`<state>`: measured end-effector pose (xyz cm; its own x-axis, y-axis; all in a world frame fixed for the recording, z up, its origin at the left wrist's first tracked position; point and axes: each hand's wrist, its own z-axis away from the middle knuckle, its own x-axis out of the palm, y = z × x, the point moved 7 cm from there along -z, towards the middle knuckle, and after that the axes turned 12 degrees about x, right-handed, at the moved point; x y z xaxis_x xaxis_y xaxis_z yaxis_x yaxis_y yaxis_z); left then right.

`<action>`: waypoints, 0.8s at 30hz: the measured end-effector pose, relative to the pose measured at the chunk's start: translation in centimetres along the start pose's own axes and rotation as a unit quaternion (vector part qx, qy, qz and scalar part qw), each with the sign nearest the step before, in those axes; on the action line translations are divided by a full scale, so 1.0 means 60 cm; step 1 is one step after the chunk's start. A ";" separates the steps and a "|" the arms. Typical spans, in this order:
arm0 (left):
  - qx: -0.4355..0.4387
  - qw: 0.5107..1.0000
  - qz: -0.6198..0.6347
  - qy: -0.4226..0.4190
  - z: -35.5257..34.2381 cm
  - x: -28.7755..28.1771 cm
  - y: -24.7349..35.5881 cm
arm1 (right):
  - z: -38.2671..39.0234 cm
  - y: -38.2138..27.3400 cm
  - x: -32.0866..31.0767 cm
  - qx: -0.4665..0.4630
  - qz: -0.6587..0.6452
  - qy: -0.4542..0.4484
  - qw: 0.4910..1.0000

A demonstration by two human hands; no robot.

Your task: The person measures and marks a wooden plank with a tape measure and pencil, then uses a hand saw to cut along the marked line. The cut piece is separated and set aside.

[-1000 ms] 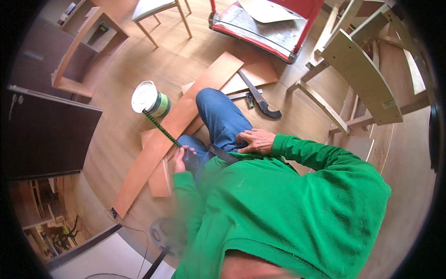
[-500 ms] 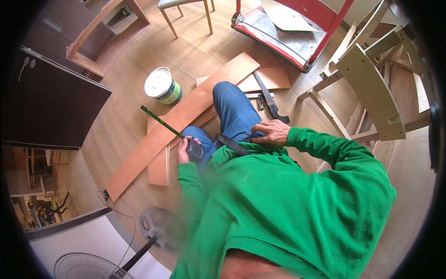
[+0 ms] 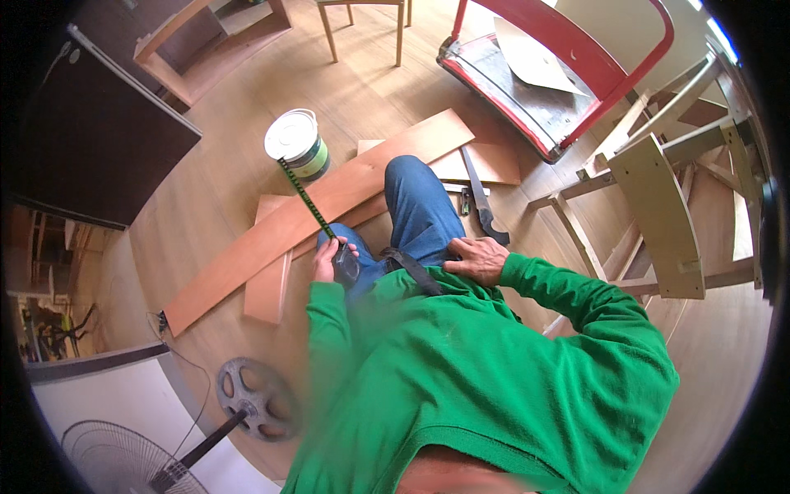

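Note:
A dark tape measure (image 3: 346, 265) is gripped in my left hand (image 3: 326, 258), beside my left knee. Its green blade (image 3: 306, 199) runs out over a long reddish-brown board (image 3: 247, 267), and its tip appears in front of a white-lidded bucket (image 3: 310, 161). At my right hip, my right hand (image 3: 479, 260) has its fingers curled in against my jeans and the hem of the green sweatshirt. The fingertips are partly hidden, so what they hold, if anything, does not show. Just beyond that hand lies a handsaw (image 3: 480, 202) with a dark handle.
Shorter boards (image 3: 267, 296) lie beneath the long one. A small dark tool (image 3: 466, 201) rests beside the saw. A red platform trolley (image 3: 535, 99) stands ahead right, wooden frames (image 3: 658, 214) at right, a stool (image 3: 366, 4) ahead, and a fan base (image 3: 257, 399) at left.
The whole view has shifted a little. The blade's tip now overlaps the bucket, where before it stood over the floor left of it. Both hands keep their places on my body.

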<state>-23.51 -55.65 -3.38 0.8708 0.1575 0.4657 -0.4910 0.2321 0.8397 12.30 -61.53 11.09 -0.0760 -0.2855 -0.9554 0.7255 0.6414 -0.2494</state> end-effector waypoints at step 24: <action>0.018 0.999 -0.004 -0.027 -0.012 0.007 -0.025 | -0.005 -0.029 -0.018 0.084 -0.022 0.095 0.992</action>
<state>-22.44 -55.24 -4.64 0.8750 0.1032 0.4730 -0.4841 0.1979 0.8523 10.91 -62.10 12.51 -0.2252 -0.1608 -0.9609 0.8211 0.4995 -0.2761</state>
